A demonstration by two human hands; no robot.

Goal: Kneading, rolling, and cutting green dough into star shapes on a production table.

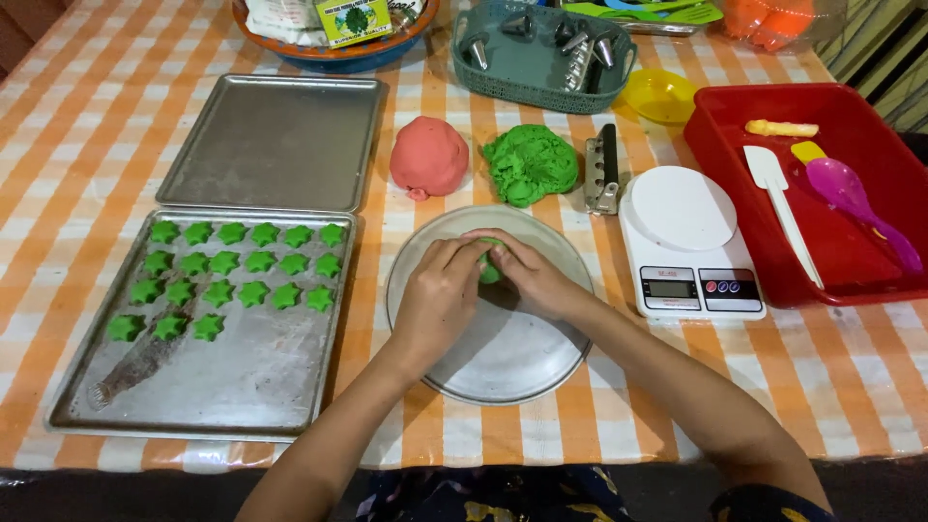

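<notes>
grip: left hand [437, 295] and right hand [530, 274] both closed around a small green dough piece [490, 271], fingertips meeting over it, most of the piece hidden
piece location: over the round metal plate [503, 362], near its upper middle; cannot tell if it touches the plate
handling: looks soft, light, pliable; probably dents under any pinch and may stick a bit to skin, so a light hold with fingertips from both sides suits it, no squeezing
where to hold: by the sides, low down, to keep the top shape intact
dough supply: green dough lump [530, 164] and pink dough ball [429, 157] sit just beyond the plate, side by side, apart from each other
shaped pieces: green star-shaped pieces [232, 274] in rows on the near baking tray [261, 387], left of the plate; likely fragile, edges easy to smear
spare tray: empty baking tray [275, 140] behind the near one
right side: white kitchen scale [688, 237] just beside the plate, metal cutter tool [603, 169] near the green lump, red tub [735, 174] with spatulas further right
surface: orange checked tablecloth [77, 164]
</notes>
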